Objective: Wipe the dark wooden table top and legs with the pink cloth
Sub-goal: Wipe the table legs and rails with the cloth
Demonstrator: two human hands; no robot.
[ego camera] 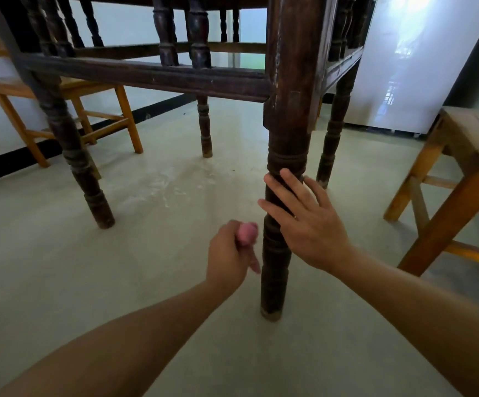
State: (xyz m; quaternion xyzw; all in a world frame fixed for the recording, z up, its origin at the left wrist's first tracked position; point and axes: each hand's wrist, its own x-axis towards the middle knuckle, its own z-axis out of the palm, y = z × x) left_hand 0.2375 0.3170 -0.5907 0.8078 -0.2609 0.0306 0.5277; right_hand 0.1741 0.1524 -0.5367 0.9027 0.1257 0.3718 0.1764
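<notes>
Head view: left hand (229, 250) clutches the bunched pink cloth (247, 232) just beside the near dark turned wooden table leg (278, 247), likely placed to wipe its lower section. Right hand (304, 222) lies spread, fingers straight against the leg, probably steadying. Table top is out of view

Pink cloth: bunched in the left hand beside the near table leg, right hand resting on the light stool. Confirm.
Wrong on one point. In the head view the right hand rests flat on the near table leg, not the light stool, which stands apart to the right. The pink cloth is bunched in the left hand beside that leg.
</notes>
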